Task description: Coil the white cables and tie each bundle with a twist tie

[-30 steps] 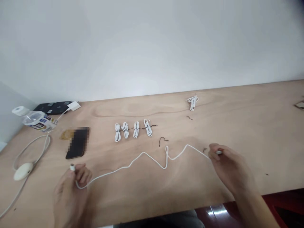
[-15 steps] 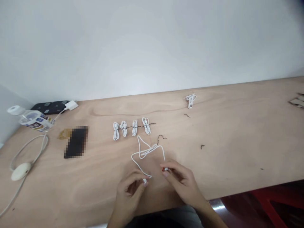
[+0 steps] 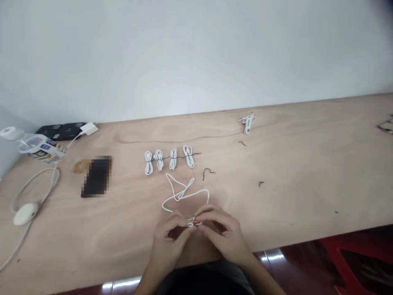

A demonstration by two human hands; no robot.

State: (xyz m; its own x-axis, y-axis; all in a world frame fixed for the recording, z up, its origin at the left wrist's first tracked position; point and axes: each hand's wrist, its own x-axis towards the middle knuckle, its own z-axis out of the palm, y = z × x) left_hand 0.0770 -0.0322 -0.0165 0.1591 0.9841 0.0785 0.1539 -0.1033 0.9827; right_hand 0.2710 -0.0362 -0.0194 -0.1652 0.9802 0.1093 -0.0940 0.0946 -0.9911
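A loose white cable (image 3: 181,192) lies looped on the wooden table (image 3: 291,164) just beyond my hands. My left hand (image 3: 168,239) pinches one plug end and my right hand (image 3: 222,233) pinches the other, and the two ends meet between my fingertips near the table's front edge. Behind the loop, several coiled white cables (image 3: 168,159) lie in a row tied with black twist ties. A loose black twist tie (image 3: 208,172) lies right of the loop.
Another coiled white cable (image 3: 248,122) lies far back. Small black ties (image 3: 260,183) are scattered to the right. At the left lie a dark phone (image 3: 96,176), a plastic bottle (image 3: 38,147), a black power strip (image 3: 61,130) with white charger and a white puck on a cord (image 3: 23,214).
My hands, spread wide with the cable stretched a second ago, have come together at the front edge. The cable has folded into a loop and its two ends now touch.
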